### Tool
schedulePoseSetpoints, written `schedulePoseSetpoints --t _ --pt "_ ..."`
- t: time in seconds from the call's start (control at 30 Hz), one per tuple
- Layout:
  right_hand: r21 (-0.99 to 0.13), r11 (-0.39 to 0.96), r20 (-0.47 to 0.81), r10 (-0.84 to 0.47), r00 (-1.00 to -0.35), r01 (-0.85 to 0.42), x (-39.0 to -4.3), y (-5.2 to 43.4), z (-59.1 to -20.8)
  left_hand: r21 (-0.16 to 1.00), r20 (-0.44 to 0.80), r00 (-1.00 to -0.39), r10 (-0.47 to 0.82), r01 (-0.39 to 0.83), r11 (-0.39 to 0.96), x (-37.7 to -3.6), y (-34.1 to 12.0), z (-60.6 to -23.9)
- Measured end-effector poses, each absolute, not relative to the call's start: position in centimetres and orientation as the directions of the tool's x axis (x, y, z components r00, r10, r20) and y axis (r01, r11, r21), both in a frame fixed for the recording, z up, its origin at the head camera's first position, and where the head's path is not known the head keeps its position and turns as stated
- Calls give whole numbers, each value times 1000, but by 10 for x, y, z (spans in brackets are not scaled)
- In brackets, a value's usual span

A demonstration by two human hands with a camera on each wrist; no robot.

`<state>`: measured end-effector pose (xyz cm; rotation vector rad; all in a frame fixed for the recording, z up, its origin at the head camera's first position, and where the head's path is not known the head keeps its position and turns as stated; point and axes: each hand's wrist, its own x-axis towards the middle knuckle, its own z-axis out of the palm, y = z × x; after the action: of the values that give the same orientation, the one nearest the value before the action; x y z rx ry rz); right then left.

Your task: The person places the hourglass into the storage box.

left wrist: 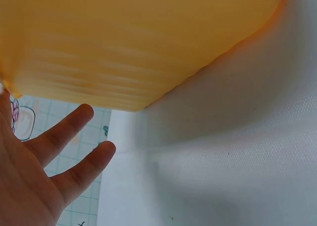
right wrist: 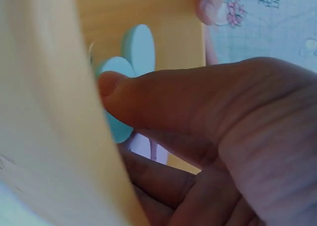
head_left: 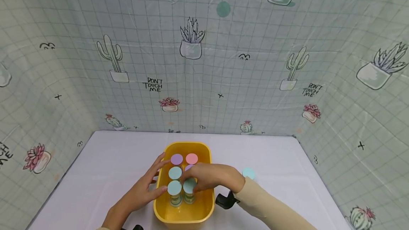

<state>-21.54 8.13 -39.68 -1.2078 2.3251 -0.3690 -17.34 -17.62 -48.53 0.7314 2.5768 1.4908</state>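
Observation:
A yellow bin [head_left: 179, 215] holds several small clear jars with round coloured lids. My right hand [head_left: 212, 176] reaches over the right rim and pinches a jar with a pale blue-green lid [head_left: 189, 186] between thumb and fingers; its thumb [right wrist: 119, 89] lies against the lid's edge. Left of that jar stands another blue-green-lidded jar [head_left: 174, 188], with a third such lid [head_left: 175, 173] behind it. My left hand [head_left: 148, 185] is spread at the left rim, thumb tip close to the front left lid. In the left wrist view, two straight fingers [left wrist: 79, 171] show beside the bin's outer wall [left wrist: 99, 47].
Farther back in the bin are a purple lid [head_left: 176, 159] and a pink lid [head_left: 191, 158]; another purple lid is mostly hidden by my right hand. A light blue disc [head_left: 248, 173] lies on the white table [head_left: 271, 159] beyond my right wrist. Patterned cloth [head_left: 207, 74] walls the table.

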Motion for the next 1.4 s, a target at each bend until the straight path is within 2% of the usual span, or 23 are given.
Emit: schedulePoseSetpoints --t 0.1,0.2,0.37,0.63,0.8,1.07,1.4 --pt "-477 578 -285 -814 -506 -662 -213 86 -393 838 162 -886 434 356 413 -172 -175 -486" --pt "-557 580 -266 -802 -534 -594 -213 97 -387 849 155 -886 437 345 399 -172 -174 -487" --pt "-700 562 -192 -742 -642 -440 -211 132 -375 859 145 -883 446 336 386 -171 -173 -491" --pt "-664 600 -4 -599 -801 -446 -200 209 -373 862 140 -889 436 325 388 -171 -175 -491" --pt "-673 647 13 -476 -879 -360 -189 251 -391 864 140 -889 435 324 384 -170 -177 -490" --pt "-726 657 -76 -371 -925 -204 -177 280 -427 860 144 -890 433 329 391 -172 -177 -490" --pt "-833 552 -179 -327 -928 -35 -177 278 -460 859 149 -886 438 336 387 -173 -175 -485"
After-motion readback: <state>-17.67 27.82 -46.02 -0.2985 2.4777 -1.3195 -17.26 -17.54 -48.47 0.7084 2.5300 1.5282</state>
